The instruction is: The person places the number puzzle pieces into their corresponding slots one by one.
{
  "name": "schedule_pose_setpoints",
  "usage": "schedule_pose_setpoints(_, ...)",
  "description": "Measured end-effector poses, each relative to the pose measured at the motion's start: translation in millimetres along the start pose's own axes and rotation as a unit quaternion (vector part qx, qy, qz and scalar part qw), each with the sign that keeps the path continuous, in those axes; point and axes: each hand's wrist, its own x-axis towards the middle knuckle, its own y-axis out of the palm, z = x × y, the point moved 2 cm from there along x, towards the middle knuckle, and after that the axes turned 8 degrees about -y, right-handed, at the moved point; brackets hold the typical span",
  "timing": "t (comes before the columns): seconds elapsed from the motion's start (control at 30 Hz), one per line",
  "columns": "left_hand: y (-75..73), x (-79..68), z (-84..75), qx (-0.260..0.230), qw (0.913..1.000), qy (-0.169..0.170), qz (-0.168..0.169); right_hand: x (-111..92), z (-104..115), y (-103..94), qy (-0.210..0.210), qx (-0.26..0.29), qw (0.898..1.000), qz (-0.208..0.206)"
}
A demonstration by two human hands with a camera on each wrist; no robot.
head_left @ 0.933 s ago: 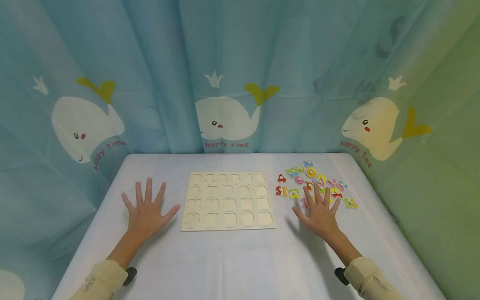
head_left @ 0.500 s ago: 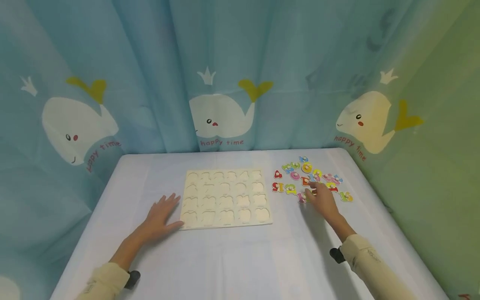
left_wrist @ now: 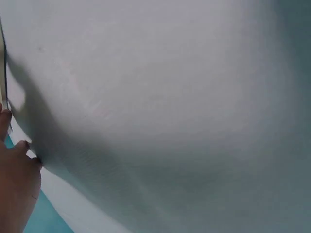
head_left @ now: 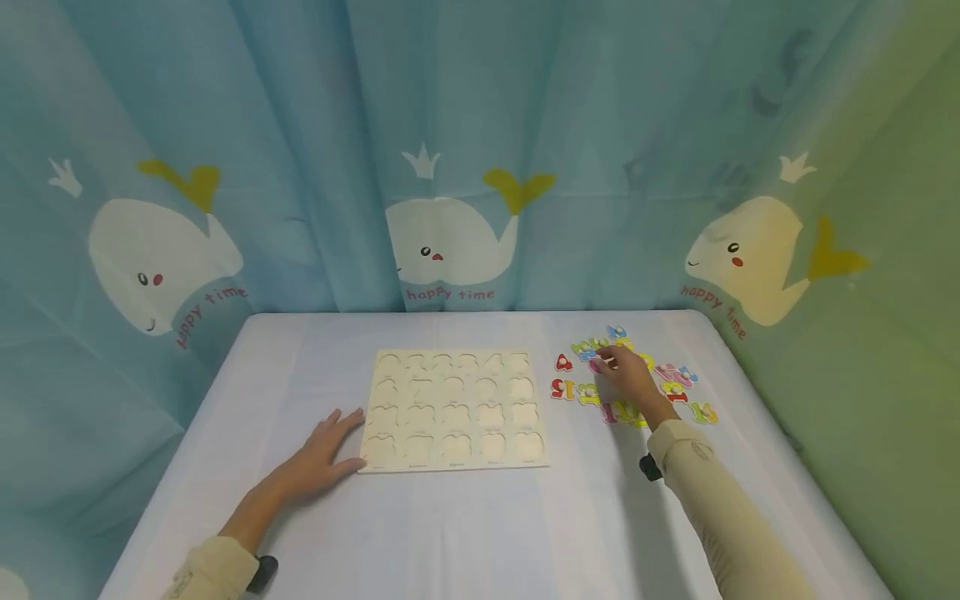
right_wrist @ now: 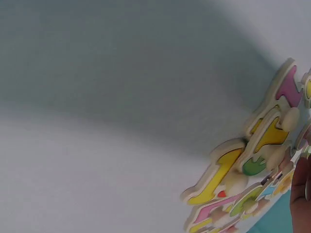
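Observation:
In the head view, the pale wooden puzzle board (head_left: 455, 425) lies flat, with several rows of shallow number-shaped recesses. My left hand (head_left: 318, 458) rests at its left edge, fingers extended and thumb touching the lower left corner. The left wrist view shows part of this hand (left_wrist: 17, 179) beside the board's edge. My right hand (head_left: 632, 383) is over the colourful wooden number pieces, thumb and fingers bent around a pink number piece (head_left: 596, 366); whether they pinch it is unclear. Close to it lie a red 4 (head_left: 563, 362) and a red-and-orange 15 (head_left: 562, 389).
More knobbed number pieces lie around and under the right hand, among them a yellow 1 (right_wrist: 218, 177) in the right wrist view. A white cloth covers the table (head_left: 450, 533). A blue whale-print curtain (head_left: 315, 167) stands behind the far edge.
My left hand has moved right to the board's edge, its spread fingers coming closer together. My right hand has gone from spread to bent fingers and moved toward the pink piece.

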Motion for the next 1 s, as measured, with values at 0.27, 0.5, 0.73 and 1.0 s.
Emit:
schedule_pose_setpoints(0.27,5.5,-5.7,-3.6,-0.01,0.9988,0.045,-0.014,7,-8,7.0,0.043,-0.012,0.999,0.016)
schedule_pose_setpoints(0.5,4.2,-6.8,-4.1,0.01,0.9988,0.046,-0.014,11,-7,12.9,0.025,-0.019,1.0,-0.001)
schedule_pose_setpoints(0.73,2.0,-8.4,-6.3,0.009,0.9996,0.026,-0.007,14,12,17.1,-0.045,-0.012,0.999,-0.022)
schedule_pose_setpoints(1.0,2.5,-7.6,-9.7,0.002,0.9997,0.025,0.007,32,59,49.4,-0.102,0.019,0.995,-0.009)
